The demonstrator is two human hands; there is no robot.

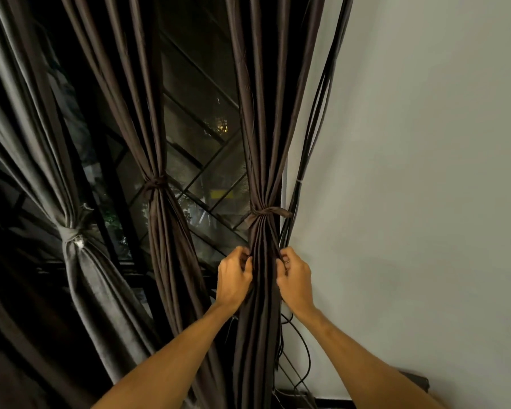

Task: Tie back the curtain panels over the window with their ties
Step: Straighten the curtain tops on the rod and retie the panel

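Entry: right curtain panel (261, 160), dark brown, pleated, gathered into one bundle. Clasped between left hand (233, 278) and right hand (295, 278), one on each flank, with fingers curled into the outer folds and pinching cloth. Cinched by its tie (266, 214) just above the grip, knotted round the bundle with ends jutting to either side

Step in hand, by judgement: dressing the folds below the tie. Draw the pleats downward evenly on both flanks. Pull with equal force, so as not to skew the bundle or drag the band down. Keep the knot level. Pinch cloth only, avoiding the black cables (314, 119) just outside the right-hand grip, against the wall (425, 172)

Orientation: long axis of panel near vertical, rising from the grip toward a rail out of view and falling between the forearms toward the floor. Tie set crosswise to that axis, ends pointing left and right, left end drooping a little

Also listed, well to the left of the grip: middle panel (160, 231) and left panel (80, 276), each already bound at the waist; dark window (195, 137) behind
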